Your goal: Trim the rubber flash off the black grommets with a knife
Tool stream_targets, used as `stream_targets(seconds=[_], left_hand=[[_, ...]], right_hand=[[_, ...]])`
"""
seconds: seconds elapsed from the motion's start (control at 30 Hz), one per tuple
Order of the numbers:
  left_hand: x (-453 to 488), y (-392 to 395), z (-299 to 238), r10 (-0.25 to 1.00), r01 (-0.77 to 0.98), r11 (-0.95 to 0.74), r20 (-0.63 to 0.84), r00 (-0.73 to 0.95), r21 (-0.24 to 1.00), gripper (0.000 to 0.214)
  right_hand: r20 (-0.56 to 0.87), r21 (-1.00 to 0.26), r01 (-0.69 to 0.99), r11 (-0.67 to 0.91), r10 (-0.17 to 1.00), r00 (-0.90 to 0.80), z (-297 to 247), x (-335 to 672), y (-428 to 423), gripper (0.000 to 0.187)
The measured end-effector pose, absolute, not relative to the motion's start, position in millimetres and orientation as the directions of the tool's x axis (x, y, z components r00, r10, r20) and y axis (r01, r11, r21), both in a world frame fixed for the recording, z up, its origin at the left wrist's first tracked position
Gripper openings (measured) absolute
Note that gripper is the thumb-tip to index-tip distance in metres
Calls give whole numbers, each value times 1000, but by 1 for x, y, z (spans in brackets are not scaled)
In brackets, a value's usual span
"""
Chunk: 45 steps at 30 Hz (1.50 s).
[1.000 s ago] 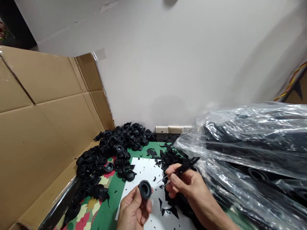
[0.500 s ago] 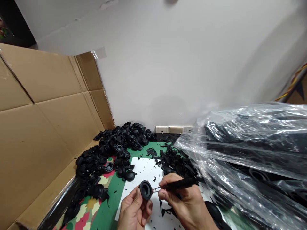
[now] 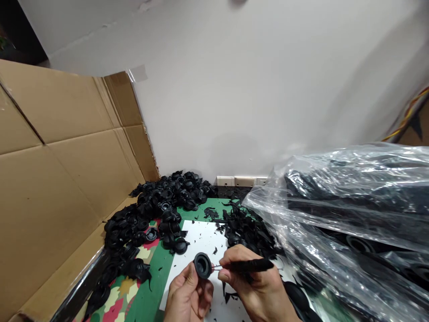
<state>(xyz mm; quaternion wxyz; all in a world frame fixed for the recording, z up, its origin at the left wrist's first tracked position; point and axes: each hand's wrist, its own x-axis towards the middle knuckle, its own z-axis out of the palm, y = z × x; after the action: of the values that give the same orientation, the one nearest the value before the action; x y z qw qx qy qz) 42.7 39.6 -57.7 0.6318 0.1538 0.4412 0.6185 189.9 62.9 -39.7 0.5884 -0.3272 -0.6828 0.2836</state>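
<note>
Near the bottom centre, my left hand [image 3: 190, 290] is closed round the lower edge of a black round rubber part [image 3: 203, 265]. Its hollow, ringed face is turned up towards me. My right hand [image 3: 256, 281] grips a black tweezers-like tool [image 3: 253, 265] with two thin metal tips. Those tips reach the right rim of the rubber part; whether they pinch it I cannot tell. Beneath both hands lies a white sheet [image 3: 197, 235] dotted with black scraps.
A pile of black rubber parts [image 3: 164, 205] spreads along the left, beside a cardboard box [image 3: 77, 134]. Torn black scraps [image 3: 248, 230] are heaped behind my right hand. On the right rests a clear plastic bag [image 3: 335, 201] of black parts. A green mat [image 3: 152, 279] lies underneath.
The tool has shifted slightly left with my right hand, and its handle sits a little lower. My left hand still holds the rubber part, almost unmoved.
</note>
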Motion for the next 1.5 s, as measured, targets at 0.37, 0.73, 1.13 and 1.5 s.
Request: stream_targets(seconds=[0.37,0.73,1.13,1.5], left_hand=[[41,31,-46,930,-708,234,-366,-38,667,35],[38,33,-50,945,-640,200,-318,-73,742,42],[44,33,-50,912,-626,236,-392,-122,743,45],[44,35,-57,914,-614,255,-394,-100,747,44]], right_hand=[[776,-544,178,820,573,-264,-44,188,58,13],[535,-845,-22,534,845,-2,-36,196,64,3],[539,-835,-123,536,842,17,-48,178,59,9],[554,-831,-41,556,831,37,-51,174,59,22]])
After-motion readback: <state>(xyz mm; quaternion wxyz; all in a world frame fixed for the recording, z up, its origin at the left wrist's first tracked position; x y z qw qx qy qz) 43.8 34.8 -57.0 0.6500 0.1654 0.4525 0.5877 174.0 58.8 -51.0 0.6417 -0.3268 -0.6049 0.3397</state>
